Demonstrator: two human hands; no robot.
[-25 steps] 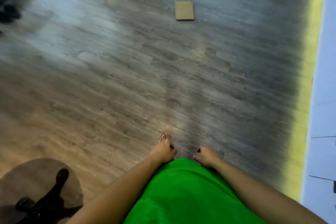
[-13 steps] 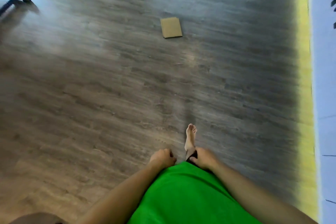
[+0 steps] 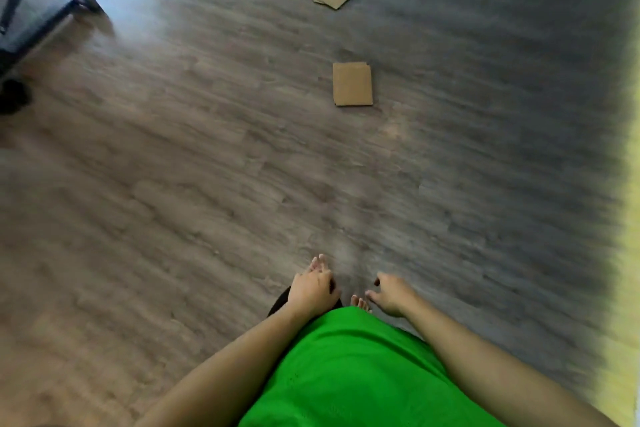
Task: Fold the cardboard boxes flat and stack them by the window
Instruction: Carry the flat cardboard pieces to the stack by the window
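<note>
Cardboard boxes (image 3: 352, 83) flat on floor (image 3: 173, 184), unmarked; hands empty.

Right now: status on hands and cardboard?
Left hand and right hand hold nothing. Nearest flattened cardboard box ahead on wood floor. Path unobstructed.

The room I look down on is dim. A white glare spreads on the floor (image 3: 242, 166) at the top left, so light comes from that side. The boards near it are washed pale; toward the right they turn dark grey. The right edge smears into a yellow band and the grain there streaks with motion blur. My hands are soft-edged. The dark frame (image 3: 20, 17) at left is blurred too.
</note>
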